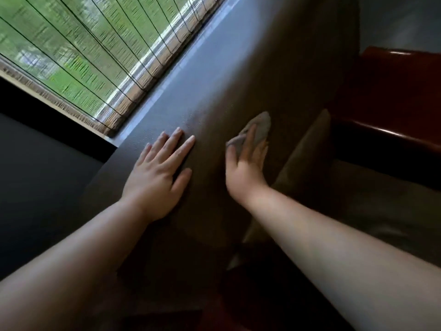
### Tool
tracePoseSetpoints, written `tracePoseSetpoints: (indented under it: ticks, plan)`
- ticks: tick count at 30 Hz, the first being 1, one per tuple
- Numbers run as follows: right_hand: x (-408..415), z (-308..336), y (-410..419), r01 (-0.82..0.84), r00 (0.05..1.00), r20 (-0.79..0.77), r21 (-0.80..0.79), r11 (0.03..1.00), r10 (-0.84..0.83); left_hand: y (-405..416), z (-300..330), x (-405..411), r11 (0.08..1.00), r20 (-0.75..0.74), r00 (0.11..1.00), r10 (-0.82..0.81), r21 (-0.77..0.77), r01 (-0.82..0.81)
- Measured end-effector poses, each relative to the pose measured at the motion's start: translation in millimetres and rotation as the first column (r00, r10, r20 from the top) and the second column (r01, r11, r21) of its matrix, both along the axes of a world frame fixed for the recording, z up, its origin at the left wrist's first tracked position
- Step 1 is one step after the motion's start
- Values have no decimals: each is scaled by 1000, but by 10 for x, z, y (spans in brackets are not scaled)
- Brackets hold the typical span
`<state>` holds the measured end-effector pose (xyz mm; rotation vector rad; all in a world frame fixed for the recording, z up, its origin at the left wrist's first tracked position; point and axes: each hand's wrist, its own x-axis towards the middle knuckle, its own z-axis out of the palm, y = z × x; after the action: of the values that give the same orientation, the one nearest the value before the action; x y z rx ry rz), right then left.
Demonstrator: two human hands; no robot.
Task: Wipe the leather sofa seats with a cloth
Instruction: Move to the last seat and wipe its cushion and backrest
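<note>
The dark brown leather sofa back [238,80] runs up the middle of the view, its top edge lit by the window. My left hand [157,173] lies flat on the top of the backrest, fingers spread, holding nothing. My right hand [245,168] presses a small grey cloth [260,126] against the front face of the backrest; the cloth sticks out past my fingertips. Below and right of the cloth, a seat cushion [358,201] shows in shadow.
A window with a woven bamboo blind [95,56] fills the upper left, just behind the sofa. A glossy red-brown wooden armrest [393,111] stands at the right. A dark wall [35,187] lies to the left of the sofa.
</note>
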<state>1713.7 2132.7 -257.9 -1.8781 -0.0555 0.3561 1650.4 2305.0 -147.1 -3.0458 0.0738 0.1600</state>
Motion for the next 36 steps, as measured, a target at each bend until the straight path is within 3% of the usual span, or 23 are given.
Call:
tracePoseSetpoints:
  ticks: [2, 4, 5, 9, 12, 14, 17, 21, 23, 27, 29, 32, 34, 36]
  plan:
    - [-763, -50, 198, -155, 976, 146, -60, 986, 162, -1, -79, -79, 999, 64, 998, 4, 46, -7]
    - [-1082, -147, 328, -216, 957, 182, -81, 973, 228, -19, -151, -51, 998, 116, 993, 1, 63, -8]
    - [-988, -154, 362, -183, 965, 176, -68, 981, 192, -20, -179, -38, 998, 133, 991, -4, 67, -5]
    - [-19, -41, 270, 237, 957, 162, 48, 970, -242, 21, -270, -50, 998, 197, 980, -26, 68, 13]
    - [133, -122, 280, 332, 927, 164, 53, 942, -337, 12, -294, -45, 998, 227, 973, -27, 58, 14]
    - [-336, -181, 391, 249, 930, 264, 64, 966, -257, 18, -308, -33, 999, 251, 967, -39, 37, 31]
    - [-1139, -290, 412, -68, 946, 316, -12, 998, 68, 35, -327, -43, 999, 273, 961, -47, 20, 43]
    - [-639, -547, 205, 9, 901, 432, -114, 993, 41, 33, -336, -37, 999, 282, 959, -43, 8, 43]
    - [-232, -644, 94, 118, 918, 388, -64, 991, -84, 35, -317, -43, 999, 282, 958, -46, 6, 46]
    - [399, -813, -182, 331, 942, 29, 56, 942, -333, 33, -316, -47, 999, 302, 952, -52, 15, 50]
    - [245, -910, -170, 316, 948, -31, 12, 949, -316, 34, -321, -54, 999, 307, 950, -52, 9, 52]
    - [-688, -1085, 99, 199, 974, -103, -22, 980, -200, 34, -316, -58, 999, 316, 948, -50, 9, 49]
    - [-1366, -1159, 292, 74, 995, -65, -41, 996, -76, 39, -312, -64, 999, 314, 948, -43, 11, 42]
    - [-1460, -1234, 293, 28, 999, -28, -79, 996, -31, 31, -310, -54, 999, 313, 949, -41, 8, 40]
